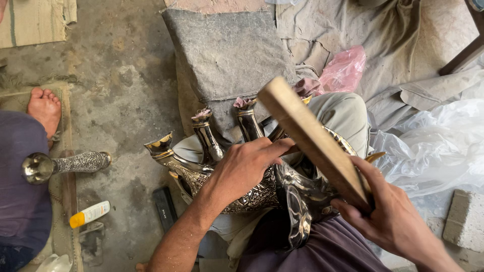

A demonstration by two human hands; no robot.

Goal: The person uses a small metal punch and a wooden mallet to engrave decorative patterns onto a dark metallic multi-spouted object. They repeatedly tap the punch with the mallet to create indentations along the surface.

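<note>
Several ornate silver metal jugs (201, 174) with engraved bodies and long necks lie across my lap. My left hand (247, 166) rests flat on top of them, fingers spread over the engraved bellies. My right hand (388, 216) grips the lower end of a flat wooden stick (312, 138), which slants up and left over the jugs. Bits of pink paper plug the necks (244, 103). A shiny jug body (302, 201) sits between my two hands.
Another person sits at the left, a bare foot (44, 108) on a mat, with a silver vase (65, 165) beside it. A yellow-capped white tube (89, 213) and a dark box (164, 206) lie on the concrete floor. Grey cloth (227, 50), a pink bag (344, 70), clear plastic (438, 146) and a brick (465, 219) surround me.
</note>
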